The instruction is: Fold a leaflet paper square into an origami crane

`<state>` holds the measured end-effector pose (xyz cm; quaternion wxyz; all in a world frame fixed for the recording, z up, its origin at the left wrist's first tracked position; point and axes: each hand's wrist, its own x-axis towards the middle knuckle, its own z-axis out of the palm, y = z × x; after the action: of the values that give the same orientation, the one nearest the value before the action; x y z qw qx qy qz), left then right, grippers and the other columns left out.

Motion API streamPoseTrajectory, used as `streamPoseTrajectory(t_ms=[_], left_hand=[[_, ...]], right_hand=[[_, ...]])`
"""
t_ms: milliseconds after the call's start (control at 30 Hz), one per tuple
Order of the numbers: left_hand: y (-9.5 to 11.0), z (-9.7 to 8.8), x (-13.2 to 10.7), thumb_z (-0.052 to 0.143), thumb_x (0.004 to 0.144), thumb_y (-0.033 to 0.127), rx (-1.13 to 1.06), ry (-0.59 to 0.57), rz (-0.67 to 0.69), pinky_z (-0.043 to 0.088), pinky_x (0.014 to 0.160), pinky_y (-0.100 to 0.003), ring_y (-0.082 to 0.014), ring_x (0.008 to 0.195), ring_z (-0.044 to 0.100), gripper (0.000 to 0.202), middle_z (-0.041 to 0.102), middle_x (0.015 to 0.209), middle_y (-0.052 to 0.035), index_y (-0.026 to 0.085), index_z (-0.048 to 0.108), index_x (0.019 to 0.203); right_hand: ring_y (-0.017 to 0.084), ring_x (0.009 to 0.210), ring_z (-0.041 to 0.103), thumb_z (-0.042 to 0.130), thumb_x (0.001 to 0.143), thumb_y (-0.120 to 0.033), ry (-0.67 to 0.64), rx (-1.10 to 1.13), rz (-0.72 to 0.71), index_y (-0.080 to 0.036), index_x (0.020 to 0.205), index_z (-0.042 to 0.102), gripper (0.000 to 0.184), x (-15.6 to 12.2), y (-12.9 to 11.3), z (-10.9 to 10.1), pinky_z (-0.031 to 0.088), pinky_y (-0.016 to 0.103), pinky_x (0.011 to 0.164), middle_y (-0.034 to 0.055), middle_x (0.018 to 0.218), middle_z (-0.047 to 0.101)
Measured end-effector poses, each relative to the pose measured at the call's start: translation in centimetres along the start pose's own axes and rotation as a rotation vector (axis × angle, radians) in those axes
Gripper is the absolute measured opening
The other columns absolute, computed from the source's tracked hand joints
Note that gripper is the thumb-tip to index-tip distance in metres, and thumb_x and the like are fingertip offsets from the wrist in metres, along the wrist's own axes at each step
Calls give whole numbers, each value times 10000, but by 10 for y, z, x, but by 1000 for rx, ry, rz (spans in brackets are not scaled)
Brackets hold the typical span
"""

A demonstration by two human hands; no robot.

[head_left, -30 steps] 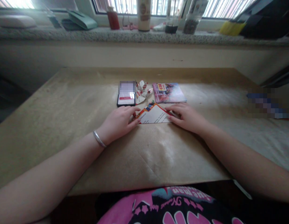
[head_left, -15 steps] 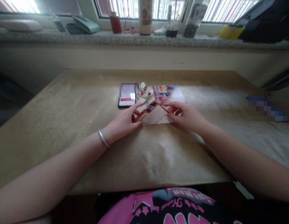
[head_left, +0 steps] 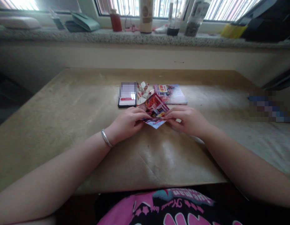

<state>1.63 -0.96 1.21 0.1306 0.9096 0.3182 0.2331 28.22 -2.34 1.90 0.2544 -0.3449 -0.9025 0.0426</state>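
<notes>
Between my hands is a folded sheet of printed paper [head_left: 155, 105], red and multicoloured, with a pale bluish pointed corner toward me. My left hand [head_left: 131, 121], with a silver bangle on its wrist, pinches the sheet's left side. At the right side, the fingers of my right hand [head_left: 186, 119] close on it in the same way. Just beyond lie crumpled or folded pieces of printed paper [head_left: 143, 90]. A stack of printed sheets [head_left: 175, 93] rests behind and to the right, and a phone [head_left: 127, 95] with its screen lit lies behind my left hand.
The table [head_left: 65, 125] has a tan, shiny covering. A blurred-out flat blue item [head_left: 269, 107] is at its right edge. Beyond the table, a stone windowsill [head_left: 126, 37] holds bottles, a tall cream container [head_left: 146, 15], a red jar [head_left: 115, 21] and a dark bag [head_left: 271, 22].
The sheet showed its white, lettered side with a peaked top; now its red printed side faces up and a corner points toward me. My hands have moved a little closer together.
</notes>
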Motion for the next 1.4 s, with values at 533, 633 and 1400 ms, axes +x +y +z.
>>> streamPoseTrajectory(t_ms=[533, 633, 1400], left_hand=[[2, 13, 0, 517, 913, 245, 94, -110, 112, 452, 1039, -428, -218, 1171, 574, 233, 648, 1236, -65, 205, 679, 1075], [3, 17, 1, 506, 924, 290, 129, -154, 131, 404, 1099, -430, -227, 1246, 528, 324, 590, 1335, -80, 181, 620, 1208], [23, -2, -4, 444, 926, 355, 540, -251, -194, 550, 844, -371, -254, 950, 627, 341, 629, 1053, -122, 111, 666, 1016]], right_hand=[[208, 1053, 626, 556, 784, -93, -162, 180, -23, -201, 789, 608, 120, -5, 2, 15, 509, 360, 911, 99, 1137, 683], [214, 1084, 619, 570, 779, -108, -177, 201, -33, -201, 773, 590, 95, -4, -1, 14, 502, 364, 927, 116, 1144, 678], [183, 776, 673, 517, 898, -292, -326, -285, 147, -221, 916, 728, 223, -12, 9, -14, 455, 277, 664, 39, 864, 730]])
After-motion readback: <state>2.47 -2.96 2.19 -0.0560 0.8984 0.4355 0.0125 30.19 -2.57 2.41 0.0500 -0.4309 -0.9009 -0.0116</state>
